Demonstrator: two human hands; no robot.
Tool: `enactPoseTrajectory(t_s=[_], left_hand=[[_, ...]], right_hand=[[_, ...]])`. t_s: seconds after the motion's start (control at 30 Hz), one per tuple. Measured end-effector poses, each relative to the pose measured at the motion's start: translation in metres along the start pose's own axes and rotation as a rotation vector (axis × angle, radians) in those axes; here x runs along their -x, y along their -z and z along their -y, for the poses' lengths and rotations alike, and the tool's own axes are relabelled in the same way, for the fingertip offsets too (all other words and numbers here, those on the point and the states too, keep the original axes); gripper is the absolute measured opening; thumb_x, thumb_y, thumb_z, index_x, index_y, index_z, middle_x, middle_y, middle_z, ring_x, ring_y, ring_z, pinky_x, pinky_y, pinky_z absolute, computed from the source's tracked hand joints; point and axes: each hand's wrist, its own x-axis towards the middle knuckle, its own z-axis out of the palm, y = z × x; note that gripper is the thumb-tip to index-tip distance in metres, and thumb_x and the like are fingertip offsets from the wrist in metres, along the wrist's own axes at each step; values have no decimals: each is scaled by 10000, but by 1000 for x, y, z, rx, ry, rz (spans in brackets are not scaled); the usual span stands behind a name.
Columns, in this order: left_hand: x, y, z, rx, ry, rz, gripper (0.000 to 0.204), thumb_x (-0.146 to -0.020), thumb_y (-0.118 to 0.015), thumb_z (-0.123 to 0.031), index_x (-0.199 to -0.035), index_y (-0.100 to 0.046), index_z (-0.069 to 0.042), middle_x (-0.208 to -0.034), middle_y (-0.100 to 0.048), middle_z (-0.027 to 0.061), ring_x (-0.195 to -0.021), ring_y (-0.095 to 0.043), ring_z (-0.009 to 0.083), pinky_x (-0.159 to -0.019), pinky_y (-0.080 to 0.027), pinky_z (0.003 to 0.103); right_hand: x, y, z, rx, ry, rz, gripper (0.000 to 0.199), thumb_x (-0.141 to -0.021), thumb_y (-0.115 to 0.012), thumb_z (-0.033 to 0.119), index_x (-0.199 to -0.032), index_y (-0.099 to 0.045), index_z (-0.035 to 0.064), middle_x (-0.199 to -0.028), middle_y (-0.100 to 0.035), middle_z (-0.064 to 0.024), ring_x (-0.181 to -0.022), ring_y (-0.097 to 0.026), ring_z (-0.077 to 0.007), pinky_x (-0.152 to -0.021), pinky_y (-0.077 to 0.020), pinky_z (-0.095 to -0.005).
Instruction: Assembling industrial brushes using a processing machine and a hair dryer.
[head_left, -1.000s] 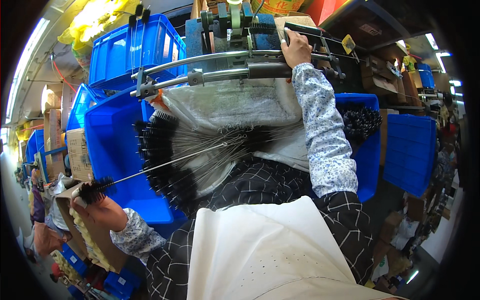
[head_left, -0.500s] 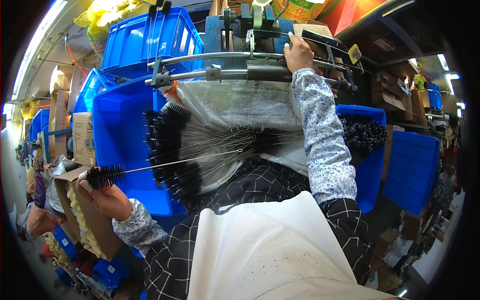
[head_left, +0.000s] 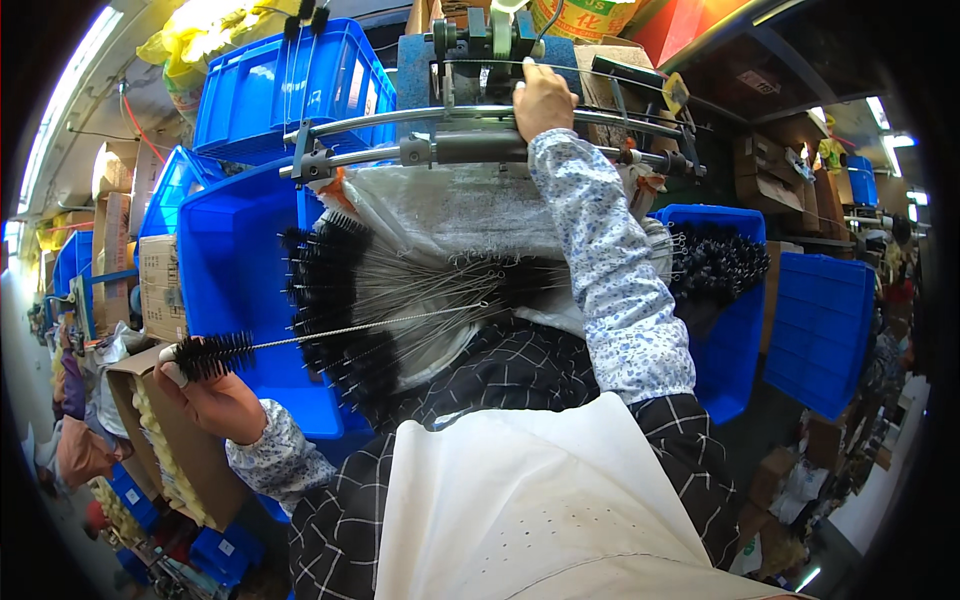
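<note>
My left hand (head_left: 215,400) pinches a tube brush (head_left: 215,352) by its black bristle end. The brush's twisted-wire handle points right and ends in a small loop. Many similar brushes (head_left: 325,290) lie fanned across my lap, bristles to the left and wire handles to the right. My right hand (head_left: 545,100) is up at the bench machine (head_left: 420,75), above its metal rails (head_left: 390,155). Its fingers are closed at a thin wire (head_left: 485,62) that runs left from the fingertips. My palm hides part of the grip.
A blue bin (head_left: 225,240) stands to the left, below a blue crate (head_left: 300,85). On the right another blue bin (head_left: 745,340) holds more brushes (head_left: 715,262). A cardboard box (head_left: 190,450) sits beside my left hand. People work at the far left.
My right hand has moved left along the rails, and the grey sleeve and the wire have shifted left with it. The left hand still holds the brush in nearly the same place.
</note>
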Motion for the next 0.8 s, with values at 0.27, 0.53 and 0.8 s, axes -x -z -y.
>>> enactPoseTrajectory(t_s=[0.27, 0.53, 0.8], left_hand=[[4, -13, 3, -35, -4, -14, 287, -855, -460, -166, -1100, -436, -17, -994, -536, 136, -872, -545, 213, -773, -454, 313], [7, -10, 5, -51, 36, -28, 251, -861, -449, -160, -1062, -460, -11, -965, -549, 111, -832, -553, 181, -739, -458, 278], [19, -37, 9, -114, 149, 22, 161, -866, -439, -142, -965, -472, -19, -856, -530, 51, -768, -528, 118, -702, -445, 239]], right_hand=[[-1, -3, 1, 54, 34, -21, 198, -800, -435, 83, -955, -556, 67, -943, -566, -50, -868, -541, -193, -685, -394, -353], [-6, 12, -34, 46, 13, 34, 263, -770, -518, 119, -1028, -548, 73, -999, -568, -76, -931, -532, -202, -780, -376, -383], [-26, 34, -106, 13, -20, 174, 290, -771, -504, 294, -1026, -568, 171, -982, -579, -67, -910, -549, -237, -775, -417, -415]])
